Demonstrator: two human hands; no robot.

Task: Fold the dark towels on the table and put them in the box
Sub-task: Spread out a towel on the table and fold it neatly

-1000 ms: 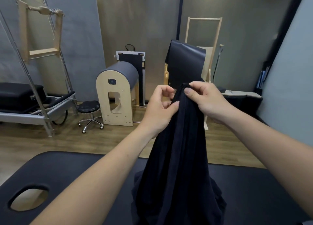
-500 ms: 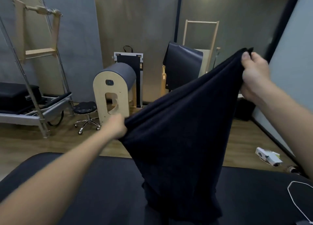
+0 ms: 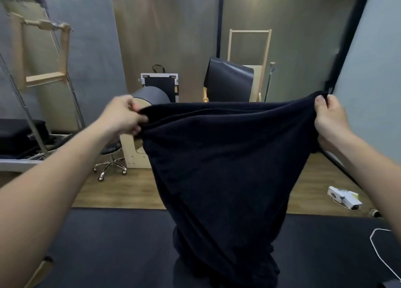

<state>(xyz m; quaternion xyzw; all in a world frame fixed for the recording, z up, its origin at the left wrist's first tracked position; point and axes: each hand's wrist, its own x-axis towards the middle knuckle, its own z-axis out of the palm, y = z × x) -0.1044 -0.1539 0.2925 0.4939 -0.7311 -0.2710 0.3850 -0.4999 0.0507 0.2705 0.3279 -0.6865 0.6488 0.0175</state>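
Observation:
A dark towel (image 3: 225, 168) hangs spread out in front of me, its top edge stretched almost level at chest height. My left hand (image 3: 123, 117) pinches the top left corner. My right hand (image 3: 328, 120) grips the top right corner. The towel's lower end bunches on the black padded table (image 3: 108, 244) below. No box is in view.
A white cable (image 3: 378, 250) lies on the table at the right. Beyond the table, on the wooden floor, stand a barrel-shaped wooden apparatus (image 3: 149, 96), a wheeled stool (image 3: 110, 157), a metal-framed bench (image 3: 19, 144) and a white device (image 3: 344, 197).
My hands have moved apart from a close pinch at the middle. The left hand rose and the right dropped, so the towel's top edge went from slanted to nearly level and wide.

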